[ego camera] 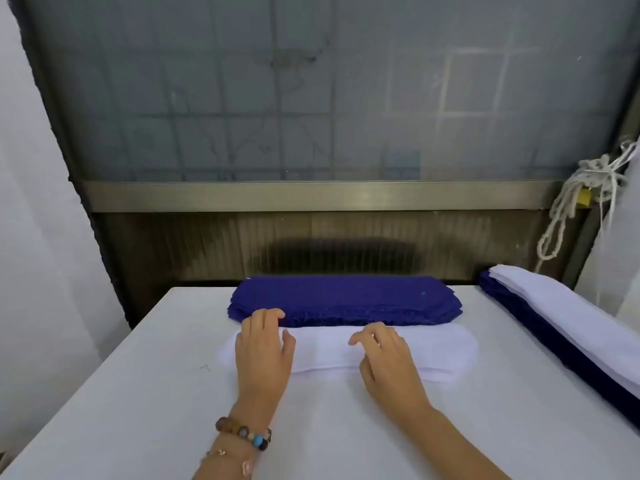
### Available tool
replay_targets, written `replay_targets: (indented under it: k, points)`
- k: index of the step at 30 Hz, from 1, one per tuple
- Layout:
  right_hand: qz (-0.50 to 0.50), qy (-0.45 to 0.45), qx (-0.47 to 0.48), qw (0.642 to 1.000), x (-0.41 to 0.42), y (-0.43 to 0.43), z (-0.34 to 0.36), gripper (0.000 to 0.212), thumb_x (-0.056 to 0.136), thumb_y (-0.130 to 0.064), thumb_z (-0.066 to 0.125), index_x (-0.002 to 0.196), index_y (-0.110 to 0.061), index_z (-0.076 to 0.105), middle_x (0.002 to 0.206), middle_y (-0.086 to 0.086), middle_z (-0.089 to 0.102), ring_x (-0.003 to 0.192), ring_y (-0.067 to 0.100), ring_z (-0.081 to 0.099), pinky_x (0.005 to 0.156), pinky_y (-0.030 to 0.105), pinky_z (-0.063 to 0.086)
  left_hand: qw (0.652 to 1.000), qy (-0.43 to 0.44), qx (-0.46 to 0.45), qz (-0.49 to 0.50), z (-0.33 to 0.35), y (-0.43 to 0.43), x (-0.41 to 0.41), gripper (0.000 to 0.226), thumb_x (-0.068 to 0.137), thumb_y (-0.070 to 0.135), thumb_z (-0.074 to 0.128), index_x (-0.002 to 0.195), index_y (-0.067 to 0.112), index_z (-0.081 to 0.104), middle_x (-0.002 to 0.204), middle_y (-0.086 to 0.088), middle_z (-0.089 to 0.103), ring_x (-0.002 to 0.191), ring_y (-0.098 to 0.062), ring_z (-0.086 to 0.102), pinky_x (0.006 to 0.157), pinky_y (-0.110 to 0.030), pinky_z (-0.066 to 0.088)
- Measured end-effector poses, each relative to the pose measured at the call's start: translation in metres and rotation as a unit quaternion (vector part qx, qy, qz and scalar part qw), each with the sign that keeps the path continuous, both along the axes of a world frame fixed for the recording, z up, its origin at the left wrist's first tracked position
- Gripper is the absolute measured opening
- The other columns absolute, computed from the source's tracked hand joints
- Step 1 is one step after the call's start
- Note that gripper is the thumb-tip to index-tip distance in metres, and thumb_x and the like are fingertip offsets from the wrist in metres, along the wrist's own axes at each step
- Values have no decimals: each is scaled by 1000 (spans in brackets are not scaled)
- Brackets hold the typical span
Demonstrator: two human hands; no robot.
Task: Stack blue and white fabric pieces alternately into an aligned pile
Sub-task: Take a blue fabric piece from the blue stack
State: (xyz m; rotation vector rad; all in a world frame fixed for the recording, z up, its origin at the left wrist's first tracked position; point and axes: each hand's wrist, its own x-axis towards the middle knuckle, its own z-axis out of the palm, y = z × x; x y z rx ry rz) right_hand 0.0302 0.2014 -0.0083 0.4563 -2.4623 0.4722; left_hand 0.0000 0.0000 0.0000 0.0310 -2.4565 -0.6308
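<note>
Much is left: blue stack point(346, 299) and white stack point(440, 348) are seen thick mid-frame, pile point(554, 317) started at right. Left hand point(265, 351) is laid flat, nothing held; right hand point(384, 351) is bent, hold cannot be told.

Nothing legible from my view.
Faint scrawled lines on the grey back panel point(311, 98) form no letters or numbers I can read.

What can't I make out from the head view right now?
Alternating pile: near end cut off by the right frame edge, head view.
Piece counts in blue pile and white pile: layers too fine, head view.
Whether left hand or right hand pinches a piece: own fingers hide it.
</note>
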Motion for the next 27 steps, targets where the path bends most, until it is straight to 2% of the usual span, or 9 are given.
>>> replay_targets:
  k: [3,5,8,11,15,17,20,24,27]
  points:
    - [-29,17,-35,999,-26,-10,5,49,67,11,63,107,-18,66,106,0,59,89,19,57,76,30,47,999,-46,-15,21,0,-4,-26,43,98,27,50,141,21,47,149,0,42,138,-19,34,109,-32,34]
    - [-43,-5,-48,998,-45,-17,9,49,76,7,59,117,-20,63,116,-1,58,103,19,55,87,30,43,997,-79,-23,6,0,-5,-42,47,102,33,41,148,26,37,157,5,30,146,-18,21,115,-33,27]
    - [-38,-29,-61,997,-73,-23,11,47,87,-1,52,127,-24,56,130,-7,51,121,13,45,101,26,35,994,-104,-40,5,-3,-3,-59,46,103,38,35,148,30,35,155,8,32,144,-16,23,114,-34,28]
    - [-21,-58,-57,996,-102,-31,16,44,95,-8,45,136,-23,50,137,-7,48,128,12,40,107,24,31,994,-73,-68,46,0,-1,-72,36,101,40,37,136,34,46,136,10,50,126,-11,41,102,-32,34]
    - [-34,-118,-25,992,-135,-38,24,33,104,-25,37,132,-21,53,133,-4,51,118,14,46,100,26,40,996,-52,-50,61,7,-3,-91,18,99,38,46,113,35,56,112,11,56,104,-10,47,87,-29,35]
    - [-49,-133,-20,990,-147,-39,26,25,101,-33,44,121,-24,58,125,-5,53,113,14,46,94,28,43,996,-59,-19,70,10,-5,-101,15,96,36,52,109,33,58,109,10,58,102,-10,49,86,-29,38]
    - [-50,-179,-49,981,-158,-39,29,26,93,-37,58,116,-26,56,118,-5,55,110,14,46,91,31,45,994,-52,45,81,7,-10,-113,25,94,35,57,119,31,59,108,9,60,103,-12,51,85,-29,40]
    - [-51,-224,-61,971,-166,-36,30,36,90,-39,61,123,-29,51,116,-3,53,110,17,48,92,33,48,989,-27,132,67,-2,-19,-121,32,93,30,62,124,23,61,105,4,60,101,-16,54,85,-32,47]
    - [-46,-232,-73,969,-168,-33,29,26,90,-39,62,112,-29,54,105,-5,52,103,16,49,85,30,49,982,-42,139,124,-5,-31,-123,49,90,42,62,134,20,53,125,-5,55,114,-22,48,91,-35,46]
